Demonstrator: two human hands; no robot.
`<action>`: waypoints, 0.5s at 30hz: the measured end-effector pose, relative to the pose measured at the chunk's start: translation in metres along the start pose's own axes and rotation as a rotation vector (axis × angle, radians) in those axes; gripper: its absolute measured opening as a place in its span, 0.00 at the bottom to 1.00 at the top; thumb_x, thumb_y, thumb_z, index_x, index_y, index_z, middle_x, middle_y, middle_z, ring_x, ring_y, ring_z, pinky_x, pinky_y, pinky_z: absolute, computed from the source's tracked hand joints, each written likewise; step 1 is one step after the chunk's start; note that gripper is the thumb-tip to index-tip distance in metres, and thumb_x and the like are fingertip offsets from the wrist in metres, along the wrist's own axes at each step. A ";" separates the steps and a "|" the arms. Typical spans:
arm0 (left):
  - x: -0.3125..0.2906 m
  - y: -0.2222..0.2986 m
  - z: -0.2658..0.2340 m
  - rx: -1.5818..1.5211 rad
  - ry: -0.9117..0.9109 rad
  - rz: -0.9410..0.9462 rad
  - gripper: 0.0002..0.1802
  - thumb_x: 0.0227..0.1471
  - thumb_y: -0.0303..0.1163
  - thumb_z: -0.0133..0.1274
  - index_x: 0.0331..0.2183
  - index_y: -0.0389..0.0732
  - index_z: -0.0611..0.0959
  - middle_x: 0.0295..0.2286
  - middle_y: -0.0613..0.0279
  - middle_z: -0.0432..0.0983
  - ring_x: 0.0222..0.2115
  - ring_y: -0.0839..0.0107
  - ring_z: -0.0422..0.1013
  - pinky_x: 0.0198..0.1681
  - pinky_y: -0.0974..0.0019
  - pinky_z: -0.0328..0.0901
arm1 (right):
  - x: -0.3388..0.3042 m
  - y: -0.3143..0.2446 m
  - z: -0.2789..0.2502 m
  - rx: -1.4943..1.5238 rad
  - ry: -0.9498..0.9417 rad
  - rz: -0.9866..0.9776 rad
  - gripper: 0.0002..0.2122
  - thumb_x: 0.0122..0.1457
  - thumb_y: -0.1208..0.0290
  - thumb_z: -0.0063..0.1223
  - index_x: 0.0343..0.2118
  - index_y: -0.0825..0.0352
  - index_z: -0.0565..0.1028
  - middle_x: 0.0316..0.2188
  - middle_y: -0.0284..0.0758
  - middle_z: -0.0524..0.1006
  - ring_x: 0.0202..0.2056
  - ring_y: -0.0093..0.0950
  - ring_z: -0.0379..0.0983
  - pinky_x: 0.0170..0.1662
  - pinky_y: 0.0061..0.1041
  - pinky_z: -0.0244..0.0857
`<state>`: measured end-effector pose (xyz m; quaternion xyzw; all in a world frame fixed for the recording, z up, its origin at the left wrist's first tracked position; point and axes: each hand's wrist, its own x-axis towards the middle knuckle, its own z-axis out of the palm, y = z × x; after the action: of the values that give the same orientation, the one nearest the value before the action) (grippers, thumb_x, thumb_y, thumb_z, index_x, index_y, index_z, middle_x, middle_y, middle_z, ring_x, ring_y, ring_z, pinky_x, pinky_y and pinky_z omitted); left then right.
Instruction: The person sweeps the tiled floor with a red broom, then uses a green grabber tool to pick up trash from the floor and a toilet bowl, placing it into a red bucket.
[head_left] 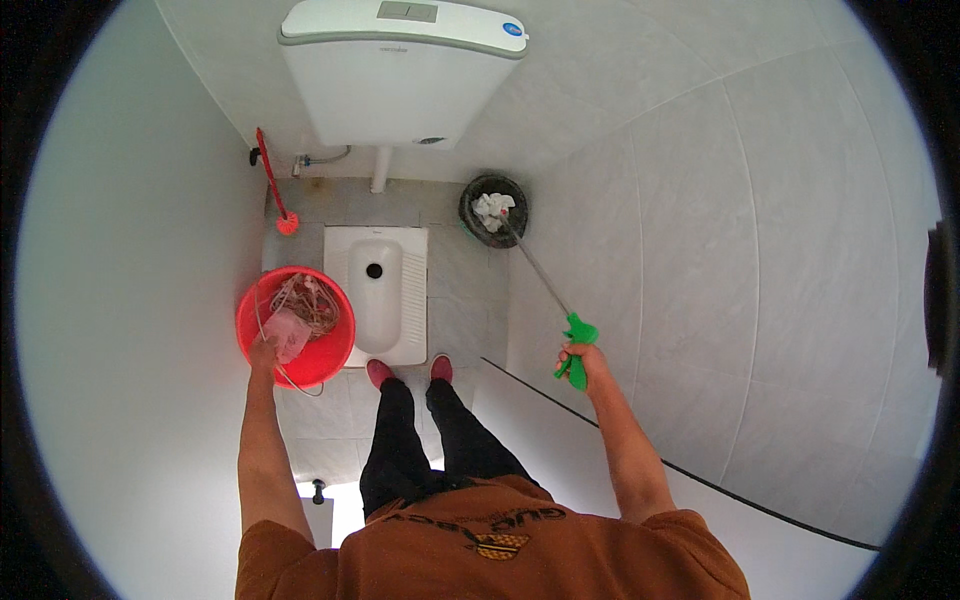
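Note:
My left hand (264, 354) is closed around the wire handle of a red bucket (328, 355), at the left wall. In the bucket lie a crumpled pink plastic bag (287, 335), right beside my fingers, and a stringy mop head (310, 303). My right hand (588, 364) grips the green trigger handle of a litter picker (545, 272). Its thin grey shaft slants up and left into a black waste bin (522, 203). The picker's tip meets white crumpled tissue (490, 209) there; whether its jaws hold any cannot be made out.
A white squat toilet (415, 310) is set in the grey tiled floor before my feet. Above it hangs a white cistern (400, 90). A red toilet brush (270, 175) leans at the far left corner near a pipe valve (299, 166). Tiled walls stand close on both sides.

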<state>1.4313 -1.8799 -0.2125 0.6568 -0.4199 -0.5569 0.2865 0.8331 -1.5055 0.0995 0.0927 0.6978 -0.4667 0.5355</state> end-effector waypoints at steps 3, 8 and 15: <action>0.017 0.008 0.013 0.244 -0.041 0.148 0.16 0.45 0.28 0.51 0.39 0.35 0.74 0.25 0.61 0.73 0.22 0.68 0.69 0.24 0.66 0.65 | -0.019 0.003 -0.011 -0.011 0.006 0.007 0.06 0.51 0.69 0.50 0.29 0.61 0.67 0.19 0.30 0.71 0.22 0.28 0.70 0.24 0.28 0.60; 0.011 0.043 0.031 0.839 0.114 0.479 0.25 0.45 0.30 0.49 0.47 0.35 0.67 0.38 0.44 0.69 0.38 0.56 0.68 0.39 0.57 0.65 | -0.060 -0.013 -0.012 -0.007 0.041 -0.007 0.07 0.51 0.69 0.51 0.30 0.61 0.67 0.19 0.30 0.71 0.23 0.28 0.70 0.27 0.29 0.60; -0.033 0.082 0.006 0.735 0.185 0.150 0.40 0.41 0.32 0.55 0.56 0.48 0.58 0.50 0.40 0.58 0.46 0.48 0.64 0.47 0.53 0.63 | -0.082 -0.029 0.017 0.030 0.054 -0.021 0.06 0.51 0.70 0.49 0.31 0.62 0.68 0.20 0.32 0.72 0.23 0.30 0.71 0.26 0.28 0.59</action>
<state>1.4059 -1.8904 -0.1287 0.7307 -0.6107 -0.2851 0.1089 0.8596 -1.5039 0.1842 0.1058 0.7057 -0.4802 0.5101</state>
